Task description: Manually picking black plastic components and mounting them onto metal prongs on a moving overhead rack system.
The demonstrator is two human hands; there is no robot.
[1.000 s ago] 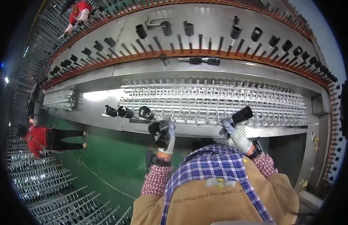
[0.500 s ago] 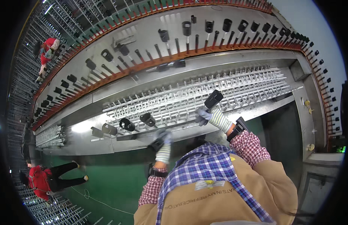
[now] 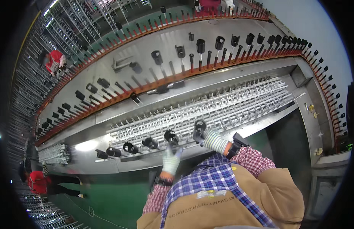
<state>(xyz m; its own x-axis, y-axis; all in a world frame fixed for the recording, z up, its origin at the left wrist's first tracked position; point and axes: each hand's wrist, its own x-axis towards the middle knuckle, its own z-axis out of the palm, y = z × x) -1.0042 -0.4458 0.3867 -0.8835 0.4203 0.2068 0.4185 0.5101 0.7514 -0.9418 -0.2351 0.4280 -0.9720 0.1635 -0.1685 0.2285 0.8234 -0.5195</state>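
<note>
My left hand [image 3: 170, 161], in a striped glove, is at the near edge of a metal rack [image 3: 238, 99]. Its thumb stands apart from its fingers, and the fingertips are at the lower end of a black cylindrical part [image 3: 170, 136] that rests on the rack. My right hand [image 3: 214, 142], gloved alike, grips another black cylindrical part [image 3: 199, 128] with its open end tilted up, just above the rack's near side. Left of my left hand, several similar black parts [image 3: 130, 147] sit in a row along the rack's near edge.
Behind the rack runs an orange-red conveyor rail [image 3: 146, 89] with upright pins, many carrying black cylinders. More black pieces [image 3: 166, 87] lie on the metal ledge. A person in red [image 3: 37, 182] is at left; another [image 3: 54, 62] is beyond the line. Brass-coloured knobs [image 3: 318, 151] are at right.
The black part my left hand carried now rests on the rack, at the end of the row. My right hand has moved left and lower with its part. The view has shifted.
</note>
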